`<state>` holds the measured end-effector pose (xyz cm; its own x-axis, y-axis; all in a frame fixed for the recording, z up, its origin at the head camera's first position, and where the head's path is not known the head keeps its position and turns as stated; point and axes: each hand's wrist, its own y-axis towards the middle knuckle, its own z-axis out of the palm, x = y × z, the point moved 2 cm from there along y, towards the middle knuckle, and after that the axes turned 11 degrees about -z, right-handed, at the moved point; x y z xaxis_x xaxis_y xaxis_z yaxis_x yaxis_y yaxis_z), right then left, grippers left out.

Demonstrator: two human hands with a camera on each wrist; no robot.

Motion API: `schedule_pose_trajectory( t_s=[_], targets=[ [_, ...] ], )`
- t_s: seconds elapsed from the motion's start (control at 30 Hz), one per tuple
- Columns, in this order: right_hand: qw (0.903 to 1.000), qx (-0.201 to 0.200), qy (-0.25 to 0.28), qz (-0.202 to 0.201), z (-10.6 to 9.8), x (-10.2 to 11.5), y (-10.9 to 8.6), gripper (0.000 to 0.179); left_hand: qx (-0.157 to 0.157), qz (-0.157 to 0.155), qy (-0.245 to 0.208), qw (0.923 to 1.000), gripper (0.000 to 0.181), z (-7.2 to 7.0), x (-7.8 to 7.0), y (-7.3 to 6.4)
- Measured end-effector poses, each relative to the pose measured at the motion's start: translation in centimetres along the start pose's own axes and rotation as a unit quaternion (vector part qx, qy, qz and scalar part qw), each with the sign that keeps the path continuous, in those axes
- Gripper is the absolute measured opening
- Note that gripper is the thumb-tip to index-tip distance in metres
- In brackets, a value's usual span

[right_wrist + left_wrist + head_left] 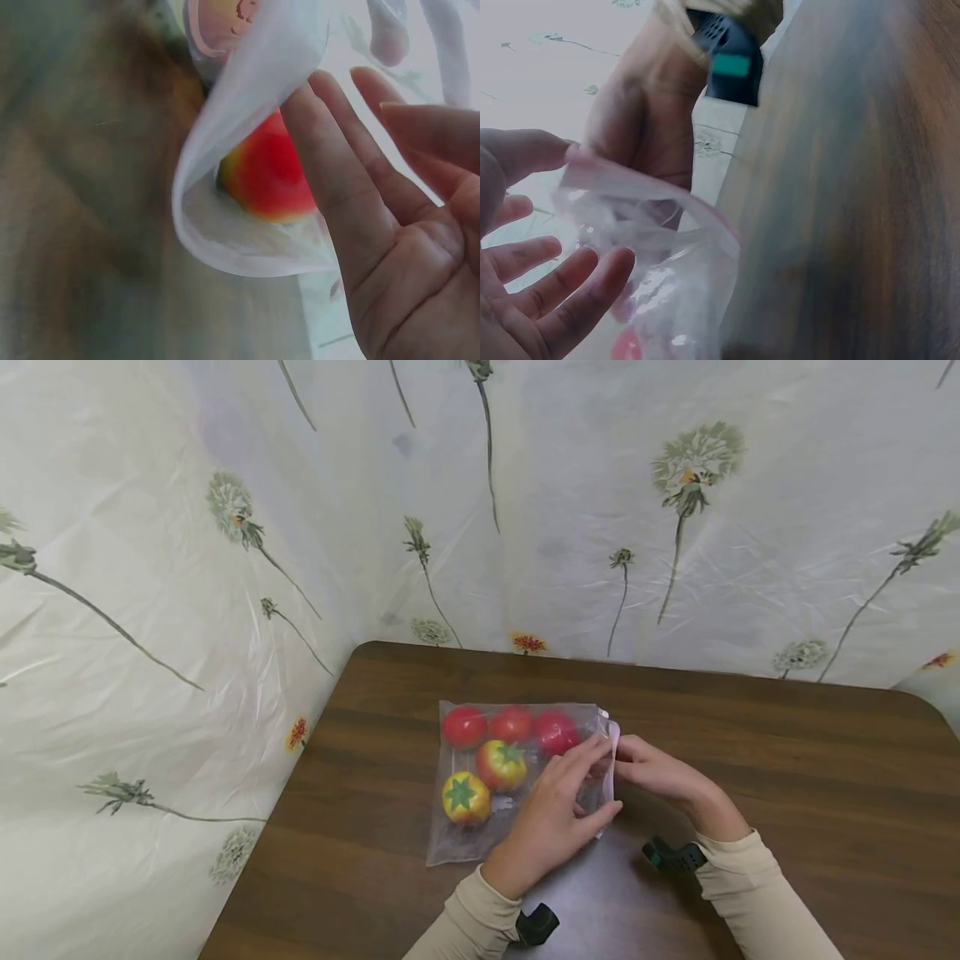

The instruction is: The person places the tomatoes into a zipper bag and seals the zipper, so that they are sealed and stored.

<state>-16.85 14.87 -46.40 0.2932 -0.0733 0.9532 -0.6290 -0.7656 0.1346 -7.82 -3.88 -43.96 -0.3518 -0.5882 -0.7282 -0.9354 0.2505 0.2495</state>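
Observation:
A clear zip bag [480, 847] lies flat on the table, its pinkish-white rim facing right. Several red and yellow-red tomatoes [501, 766] are inside, two of them showing green star-shaped tops. My left hand [551, 810] is over the bag's right part, fingers extended and loosely spread, the fingertips and thumb close to the rim. At the mouth is my right hand [663, 774], its fingertips hidden behind the rim in the head view. The right wrist view has the right hand's fingers [337, 172] straight at the opening, beside a red tomato [274, 176].
The dark wooden table [825, 777] extends right of the bag. Behind it and on the left hangs a pale covering [555, 527] printed with dandelions. A dark band [675, 856] is on the right wrist and another [537, 924] on the left.

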Motion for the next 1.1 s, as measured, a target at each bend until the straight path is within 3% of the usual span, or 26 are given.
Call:
schedule_pose_trajectory(
  t_s=[0.3, 0.47, 0.7, 0.87, 1.1],
  targets=[
    [0.9995, -0.018, -0.01, -0.022, 1.1, 0.1, -1.8, 0.03, -0.037, 0.0, 0.034, 0.9987, 0.065, -0.7, 0.1, 0.3],
    [0.9991, -0.029, -0.029, -0.009, 1.9, 0.3, -2.8, 0.031, -0.033, -0.031, 0.008, 0.9989, 0.062, -1.3, 0.5, 0.4],
    [0.9993, -0.036, -0.001, -0.01, 3.5, 0.5, -4.1, 0.031, -0.054, -0.04, -0.005, 0.9977, 0.055, -2.8, 1.1, 0.8],
    [0.9989, -0.045, 0.0, -0.011, 4.6, 0.8, -5.1, 0.035, -0.041, -0.051, -0.031, 0.9974, 0.05, -3.6, 1.8, 1.0],
    [0.9973, -0.073, -0.006, 0.006, 5.7, 1.1, -7.4, 0.032, -0.017, -0.047, 0.016, 0.9986, 0.049, -4.4, 2.2, 2.0]
  ],
)
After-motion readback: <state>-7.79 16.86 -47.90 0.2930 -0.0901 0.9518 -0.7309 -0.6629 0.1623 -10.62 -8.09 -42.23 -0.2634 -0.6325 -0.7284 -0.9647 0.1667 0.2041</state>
